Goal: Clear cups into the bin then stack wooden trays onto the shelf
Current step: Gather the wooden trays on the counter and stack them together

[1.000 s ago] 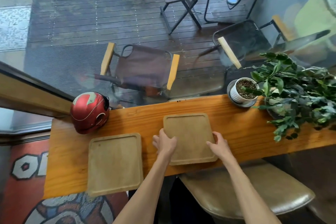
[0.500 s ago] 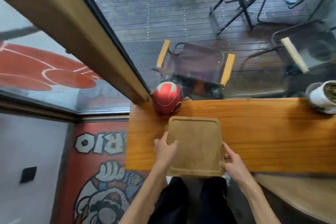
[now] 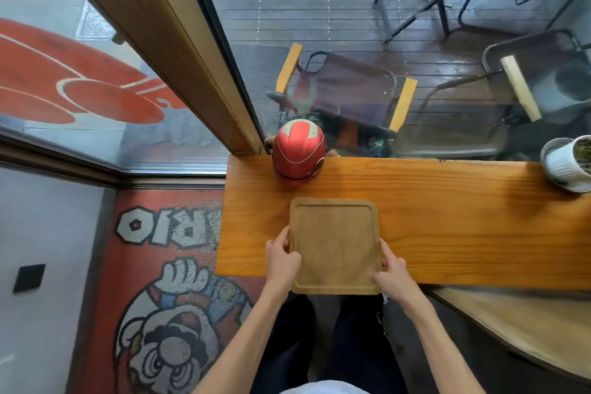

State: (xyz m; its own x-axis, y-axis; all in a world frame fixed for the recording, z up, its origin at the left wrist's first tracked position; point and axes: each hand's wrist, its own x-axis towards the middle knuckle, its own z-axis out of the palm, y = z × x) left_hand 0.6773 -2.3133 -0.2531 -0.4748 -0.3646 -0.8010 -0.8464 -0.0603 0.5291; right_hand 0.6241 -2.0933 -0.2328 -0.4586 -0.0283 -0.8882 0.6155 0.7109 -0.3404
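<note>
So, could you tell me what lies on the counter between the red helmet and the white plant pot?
Only bare counter, seen in the head view, between helmet and pot.

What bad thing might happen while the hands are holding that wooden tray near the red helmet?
The square wooden tray hangs over the near edge of the orange wooden counter; the left hand and right hand hold only its sides near the overhanging end, so it might tip or slip. Pushed forward, it might bump the shiny red helmet just beyond it.
</note>
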